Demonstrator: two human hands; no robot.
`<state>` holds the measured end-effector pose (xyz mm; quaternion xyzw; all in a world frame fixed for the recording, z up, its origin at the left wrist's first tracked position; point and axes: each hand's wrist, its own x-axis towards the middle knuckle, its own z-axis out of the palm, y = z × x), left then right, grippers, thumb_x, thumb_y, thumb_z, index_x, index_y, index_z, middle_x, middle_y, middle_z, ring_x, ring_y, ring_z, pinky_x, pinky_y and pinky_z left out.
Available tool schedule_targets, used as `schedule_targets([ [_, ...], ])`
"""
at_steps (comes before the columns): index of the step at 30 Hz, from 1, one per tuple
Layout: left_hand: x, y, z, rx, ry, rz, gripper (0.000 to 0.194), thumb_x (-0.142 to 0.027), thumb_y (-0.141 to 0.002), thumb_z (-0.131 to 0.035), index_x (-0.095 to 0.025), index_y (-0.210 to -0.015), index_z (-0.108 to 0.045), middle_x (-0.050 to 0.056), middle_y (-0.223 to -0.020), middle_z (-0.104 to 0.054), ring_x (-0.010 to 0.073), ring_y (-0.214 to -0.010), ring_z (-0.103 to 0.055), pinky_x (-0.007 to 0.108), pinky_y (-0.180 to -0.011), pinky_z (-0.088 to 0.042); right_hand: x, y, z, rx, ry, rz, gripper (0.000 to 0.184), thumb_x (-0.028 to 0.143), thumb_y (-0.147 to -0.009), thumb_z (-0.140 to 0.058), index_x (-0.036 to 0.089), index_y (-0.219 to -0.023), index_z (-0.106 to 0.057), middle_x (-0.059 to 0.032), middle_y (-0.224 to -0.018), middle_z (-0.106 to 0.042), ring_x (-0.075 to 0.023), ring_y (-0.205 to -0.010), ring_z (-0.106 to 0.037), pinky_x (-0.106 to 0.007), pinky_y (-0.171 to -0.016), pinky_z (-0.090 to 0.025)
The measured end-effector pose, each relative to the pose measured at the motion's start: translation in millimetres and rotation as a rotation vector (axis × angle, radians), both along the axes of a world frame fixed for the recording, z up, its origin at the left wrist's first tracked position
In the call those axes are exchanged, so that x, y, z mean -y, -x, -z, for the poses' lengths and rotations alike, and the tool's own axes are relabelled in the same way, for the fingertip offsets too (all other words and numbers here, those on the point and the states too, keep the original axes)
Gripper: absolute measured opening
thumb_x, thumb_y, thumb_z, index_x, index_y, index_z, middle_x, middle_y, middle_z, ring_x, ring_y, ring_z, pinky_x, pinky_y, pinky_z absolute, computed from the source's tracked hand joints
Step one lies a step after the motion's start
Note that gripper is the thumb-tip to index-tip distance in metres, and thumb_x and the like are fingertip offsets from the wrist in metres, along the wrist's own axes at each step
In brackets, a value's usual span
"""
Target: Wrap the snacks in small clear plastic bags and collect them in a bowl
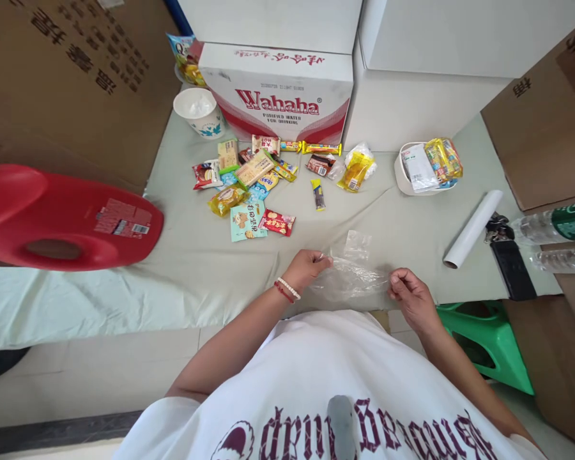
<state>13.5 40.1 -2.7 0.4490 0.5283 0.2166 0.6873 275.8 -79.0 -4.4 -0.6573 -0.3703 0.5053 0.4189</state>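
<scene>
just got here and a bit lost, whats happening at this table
A person holds a clear plastic bag stretched between the left hand and right hand, just above the near edge of the table. Beyond it lies a loose spread of wrapped snacks. More packets sit in a white basket to the right, with a white roll beside it.

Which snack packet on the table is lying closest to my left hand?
The small red packet, at the near right corner of the loose spread, beside the pale green packet with a bear. Every other snack lies farther from your left hand.
</scene>
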Motion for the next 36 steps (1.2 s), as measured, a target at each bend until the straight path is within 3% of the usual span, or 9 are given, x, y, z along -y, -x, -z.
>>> schedule_targets([
  [5, 7.2, -4.0, 0.7, 0.012, -0.112, -0.074, 0.062, -0.073, -0.083, -0.059, -0.014, -0.090, -0.075, -0.009, -0.054, -0.023, 0.0085, -0.051, -0.020, 0.026, -0.052, -0.017, 1.1, -35.0, -12.3, 0.359, 0.057, -0.254, 0.042, 0.063, -0.089, -0.062, 0.022, -0.088, -0.066, -0.0031, -0.082, -0.061, -0.0185, -0.073, -0.055, -0.033, -0.069, -0.046],
  [10, 23.1, -12.6, -4.4, 0.115, -0.101, -0.037, 0.074, -0.077, -0.089, -0.048, -0.013, -0.116, -0.074, -0.008, -0.056, -0.027, 0.0088, -0.049, -0.021, 0.026, -0.049, -0.020, -51.0, 15.0, -21.7, 0.466, -0.160, -0.336, 0.066, 0.060, -0.073, -0.080, 0.026, -0.127, -0.063, -0.0108, -0.122, -0.065, -0.0291, -0.113, -0.058, -0.045, -0.097, -0.048],
  [14, 24.7, -4.8, -5.9, 0.192, -0.058, -0.121, 0.071, -0.076, -0.089, -0.050, -0.015, -0.120, -0.070, -0.008, -0.058, -0.028, 0.0079, -0.048, -0.018, 0.025, -0.045, -0.016, -99.9, 57.6, -7.7, 0.123, -0.067, -0.289, 0.046, 0.062, -0.078, -0.072, 0.022, -0.102, -0.067, 0.0010, -0.076, -0.059, -0.0168, -0.071, -0.056, -0.033, -0.070, -0.050],
  [20, 8.5, 41.1, 13.1, 0.189, 0.127, -0.624, 0.061, -0.072, -0.087, -0.053, -0.019, -0.114, -0.063, -0.010, -0.059, -0.028, 0.0073, -0.044, -0.020, 0.021, -0.042, -0.017, -129.5, 56.2, 15.5, -0.170, 0.025, -0.010, 0.045, 0.061, -0.068, -0.077, 0.023, -0.078, -0.056, 0.0059, -0.062, -0.047, -0.0103, -0.051, -0.041, -0.024, -0.043, -0.029],
  [24, 19.5, 61.6, 19.7, -0.305, -0.275, -0.766, 0.053, -0.055, -0.082, -0.067, -0.020, -0.121, -0.060, -0.001, -0.078, -0.053, 0.0149, -0.065, -0.052, 0.030, -0.061, -0.047, -129.2, 56.0, 29.6, 0.002, 0.074, 0.003, 0.040, 0.061, -0.078, -0.068, 0.024, -0.079, -0.053, 0.0068, -0.054, -0.044, -0.0122, -0.045, -0.039, -0.027, -0.042, -0.028],
  [26, 28.1, 63.8, 14.2, -0.649, -0.639, -0.680, 0.047, -0.039, -0.079, -0.072, -0.020, -0.120, -0.063, 0.010, -0.100, -0.062, 0.0276, -0.101, -0.061, 0.046, -0.089, -0.051, -129.0, 59.1, 33.2, 0.077, 0.058, -0.044, 0.037, 0.059, -0.083, -0.064, 0.025, -0.080, -0.053, 0.0065, -0.054, -0.045, -0.0127, -0.045, -0.040, -0.027, -0.044, -0.029],
  [29, 26.6, 57.2, 2.9, -0.732, -1.040, -0.159, 0.026, -0.023, -0.086, -0.062, -0.024, -0.111, -0.071, 0.014, -0.115, -0.067, 0.0337, -0.128, -0.055, 0.056, -0.109, -0.040, -132.5, 63.2, 32.1, 0.180, -0.004, -0.119, 0.035, 0.057, -0.087, -0.060, 0.024, -0.079, -0.053, 0.0056, -0.058, -0.047, -0.0133, -0.048, -0.044, -0.028, -0.049, -0.034],
  [32, 2.6, 42.9, 3.9, -0.637, -1.106, 0.284, 0.035, -0.021, -0.095, -0.049, -0.025, -0.123, -0.069, 0.013, -0.130, -0.068, 0.0294, -0.134, -0.055, 0.052, -0.112, -0.040, -137.4, 61.8, 27.7, 0.253, -0.066, -0.172, 0.034, 0.056, -0.089, -0.059, 0.023, -0.080, -0.057, 0.0046, -0.061, -0.049, -0.0139, -0.054, -0.046, -0.027, -0.054, -0.037],
  [36, -30.4, 29.3, 30.0, -0.803, -0.998, 0.338, 0.053, -0.035, -0.101, -0.042, -0.015, -0.149, -0.051, 0.018, -0.159, -0.047, 0.0324, -0.148, -0.041, 0.054, -0.122, -0.028, -129.2, 43.0, 30.2, 0.406, -0.126, -0.038, 0.035, 0.055, -0.092, -0.056, 0.022, -0.089, -0.064, 0.0026, -0.068, -0.057, -0.0156, -0.062, -0.049, -0.028, -0.062, -0.040],
])
